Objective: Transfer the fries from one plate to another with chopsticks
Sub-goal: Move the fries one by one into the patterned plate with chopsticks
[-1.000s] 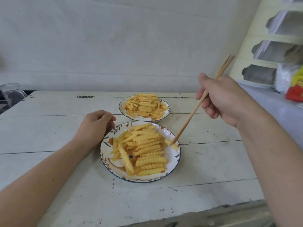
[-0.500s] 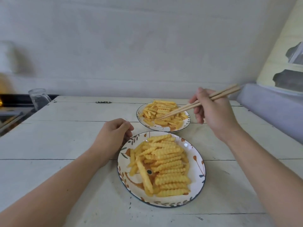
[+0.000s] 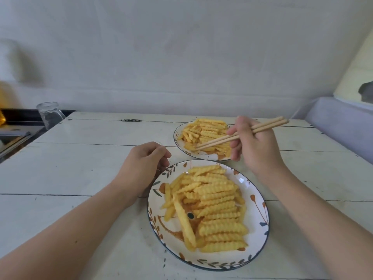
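1. Head view: the right hand [image 3: 256, 144] is pinching the chopsticks [image 3: 240, 134], fingers pressed together around the shafts, tips lying close together among the fries [image 3: 203, 132] on the far plate [image 3: 177, 138]. Whether they are gripping a fry cannot be told.
2. The left hand [image 3: 144, 166] is resting loosely curled, fingertips touching the near plate [image 3: 260, 201], holding nothing.
3. Risks, as a judgement: a ridged fry may be slipping from a weak pinch onto the table [image 3: 80, 168]; the low shafts may be knocking fries over the rim.
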The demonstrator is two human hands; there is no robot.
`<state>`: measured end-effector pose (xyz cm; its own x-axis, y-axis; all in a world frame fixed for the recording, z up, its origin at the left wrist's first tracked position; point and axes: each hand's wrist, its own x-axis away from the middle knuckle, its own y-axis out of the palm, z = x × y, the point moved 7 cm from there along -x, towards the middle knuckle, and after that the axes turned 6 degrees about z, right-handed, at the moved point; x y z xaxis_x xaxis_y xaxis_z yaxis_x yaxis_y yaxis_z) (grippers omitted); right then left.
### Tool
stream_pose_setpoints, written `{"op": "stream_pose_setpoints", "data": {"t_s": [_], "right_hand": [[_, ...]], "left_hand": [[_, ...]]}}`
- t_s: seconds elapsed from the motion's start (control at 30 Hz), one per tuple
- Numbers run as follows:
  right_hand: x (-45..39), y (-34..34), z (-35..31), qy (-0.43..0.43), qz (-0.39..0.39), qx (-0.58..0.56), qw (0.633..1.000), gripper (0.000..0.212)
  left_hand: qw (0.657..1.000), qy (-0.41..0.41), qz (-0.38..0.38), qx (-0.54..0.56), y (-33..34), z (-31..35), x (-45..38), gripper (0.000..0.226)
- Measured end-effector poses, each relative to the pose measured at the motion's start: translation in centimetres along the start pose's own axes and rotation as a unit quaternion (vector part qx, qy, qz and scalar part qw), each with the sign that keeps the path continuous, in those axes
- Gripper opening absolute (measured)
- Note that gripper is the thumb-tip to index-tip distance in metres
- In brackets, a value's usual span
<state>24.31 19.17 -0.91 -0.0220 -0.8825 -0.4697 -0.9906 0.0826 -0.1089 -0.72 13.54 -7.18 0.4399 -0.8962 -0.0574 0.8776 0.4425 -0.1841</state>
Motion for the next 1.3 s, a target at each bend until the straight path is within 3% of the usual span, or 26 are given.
{"op": "stream_pose_setpoints", "data": {"t_s": [0.1, 0.23, 0.4, 0.63, 0.9, 1.13, 1.3], "right_hand": [[-0.8, -2.7, -1.7, 0.009, 0.037, -0.083, 0.996, 0.052], [-1.0, -6.0, -3.5, 0.046, 0.019, -0.190, 0.981, 0.060], [0.6, -4.6, -4.2, 0.074, -0.046, -0.197, 0.976, 0.055], [3.5, -0.6, -5.5, 0.050, -0.146, -0.164, 0.974, 0.054], [2.8, -2.7, -6.2, 0.048, -0.052, -0.158, 0.985, 0.055], [3.4, -2.4, -7.3, 0.036, -0.071, -0.144, 0.986, 0.050], [1.3, -5.5, -5.4, 0.028, 0.064, -0.159, 0.985, 0.051]], "left_hand": [[1.000, 0.000, 0.000, 0.004, -0.1, 0.0, 0.1, 0.026], [1.000, -0.002, 0.000, 0.004, 0.0, 0.0, 0.1, 0.026], [1.000, 0.000, 0.004, -0.002, 0.0, 0.1, 0.3, 0.027], [1.000, -0.009, 0.007, 0.022, -0.1, 0.1, 0.2, 0.026], [1.000, -0.012, 0.006, 0.019, -0.1, 0.0, 0.2, 0.027], [1.000, -0.013, 0.007, 0.017, 0.0, 0.0, 0.3, 0.026], [1.000, -0.013, 0.008, 0.027, 0.0, 0.0, 0.2, 0.026]]}}
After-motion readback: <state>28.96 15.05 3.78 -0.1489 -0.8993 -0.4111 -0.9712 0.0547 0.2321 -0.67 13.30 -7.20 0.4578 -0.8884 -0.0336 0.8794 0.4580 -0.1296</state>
